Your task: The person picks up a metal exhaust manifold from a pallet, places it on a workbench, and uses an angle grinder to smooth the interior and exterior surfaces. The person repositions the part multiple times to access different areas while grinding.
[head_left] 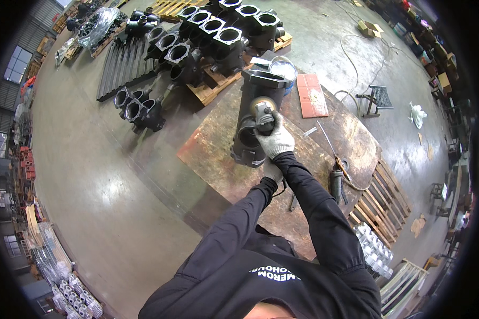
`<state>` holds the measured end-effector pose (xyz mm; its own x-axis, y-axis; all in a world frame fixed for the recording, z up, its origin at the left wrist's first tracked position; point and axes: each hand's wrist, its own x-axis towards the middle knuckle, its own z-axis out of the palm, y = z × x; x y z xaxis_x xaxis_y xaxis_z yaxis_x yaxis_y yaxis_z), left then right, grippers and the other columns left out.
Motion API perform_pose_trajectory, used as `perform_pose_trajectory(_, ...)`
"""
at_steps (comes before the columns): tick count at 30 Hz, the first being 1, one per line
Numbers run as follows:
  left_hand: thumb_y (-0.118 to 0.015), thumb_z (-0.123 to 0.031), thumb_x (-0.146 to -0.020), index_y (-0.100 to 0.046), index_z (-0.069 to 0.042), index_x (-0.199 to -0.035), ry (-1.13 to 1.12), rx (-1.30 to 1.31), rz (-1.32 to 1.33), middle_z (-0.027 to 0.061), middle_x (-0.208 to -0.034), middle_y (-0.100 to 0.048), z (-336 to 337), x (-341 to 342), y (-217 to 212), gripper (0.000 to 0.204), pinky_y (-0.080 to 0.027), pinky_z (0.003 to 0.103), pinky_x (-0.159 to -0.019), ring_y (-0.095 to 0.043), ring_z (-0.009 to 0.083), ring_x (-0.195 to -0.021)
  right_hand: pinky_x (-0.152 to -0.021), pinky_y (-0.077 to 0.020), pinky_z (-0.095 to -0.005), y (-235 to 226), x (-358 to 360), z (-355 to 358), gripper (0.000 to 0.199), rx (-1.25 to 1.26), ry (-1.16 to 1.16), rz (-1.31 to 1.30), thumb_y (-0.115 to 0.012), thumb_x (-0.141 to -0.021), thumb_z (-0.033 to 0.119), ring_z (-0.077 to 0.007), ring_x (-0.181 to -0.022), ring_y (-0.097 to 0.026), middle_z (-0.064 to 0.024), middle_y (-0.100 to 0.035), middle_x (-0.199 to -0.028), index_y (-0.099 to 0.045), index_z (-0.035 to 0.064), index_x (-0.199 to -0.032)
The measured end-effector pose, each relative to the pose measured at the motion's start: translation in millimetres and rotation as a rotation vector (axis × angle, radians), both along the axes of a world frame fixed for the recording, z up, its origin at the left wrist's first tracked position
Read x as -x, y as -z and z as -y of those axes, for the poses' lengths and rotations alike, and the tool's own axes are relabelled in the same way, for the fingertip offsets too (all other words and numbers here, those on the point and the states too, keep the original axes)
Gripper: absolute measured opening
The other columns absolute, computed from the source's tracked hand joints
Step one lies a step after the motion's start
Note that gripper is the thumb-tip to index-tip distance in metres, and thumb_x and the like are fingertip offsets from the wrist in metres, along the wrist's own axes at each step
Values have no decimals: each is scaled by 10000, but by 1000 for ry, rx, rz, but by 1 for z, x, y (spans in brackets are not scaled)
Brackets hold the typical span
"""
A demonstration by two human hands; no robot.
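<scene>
A black cast-metal housing [245, 95] with round openings and flanged ends lies on the worn work table [213, 133]. Against its upper face rests the head of an angle grinder [264, 112], a brownish disc showing round it. My right hand [278, 141], in a white knit glove, is closed on the grinder just behind that head. Behind it, my gloved left hand [273, 171] grips the rear of the grinder, mostly covered by the right wrist. A dark cable [282, 190] hangs beside the left hand.
A red flat box [312, 97] and a blue can [287, 87] sit beyond the housing. A second black power tool [336, 183] and a thin metal rod [325, 137] lie to the right. More black castings [213, 32] crowd a pallet ahead; a stool [377, 100] stands right.
</scene>
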<state>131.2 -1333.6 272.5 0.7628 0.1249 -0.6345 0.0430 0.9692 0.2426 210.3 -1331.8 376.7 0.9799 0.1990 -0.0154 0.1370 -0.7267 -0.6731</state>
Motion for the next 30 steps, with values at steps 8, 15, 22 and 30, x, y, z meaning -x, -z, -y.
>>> perform_pose_trajectory(8,-286,-207,-1073,-414,-49,-1483,-36,131,-29,142,-1486,-521,26,17,-2,458,-402,440,-1136,-508,301,-1348,-851,-567,-435,-2,15,24,864,-4,96,-63,-773,-798,526,-383,-993,-718,-215,-721,-1107,-386,116,-1453)
perform_pose_trajectory(15,-332,-183,-1064,-478,-14,-1407,122,-321,144,144,-1403,-576,0,4,25,410,-442,422,-1091,-562,277,-1259,-847,-568,-446,-6,-3,4,859,16,-25,-54,-791,-798,490,-399,-985,-711,-215,-718,-1109,-368,134,-1456)
perform_pose_trajectory(22,-339,-233,-1065,-520,-27,-1369,173,-354,157,142,-1394,-588,6,25,47,410,-447,419,-1085,-565,271,-1266,-855,-564,-456,-15,18,16,858,-78,62,-58,-787,-790,489,-399,-986,-712,-231,-719,-1079,-370,140,-1453)
perform_pose_trajectory(30,-311,-369,-1066,-486,-79,-1444,274,-366,237,116,-1454,-557,3,52,33,508,-357,441,-1165,-506,294,-1346,-860,-558,-458,-18,44,33,878,-156,237,-179,-788,-795,508,-415,-980,-711,-248,-713,-1084,-355,130,-1459)
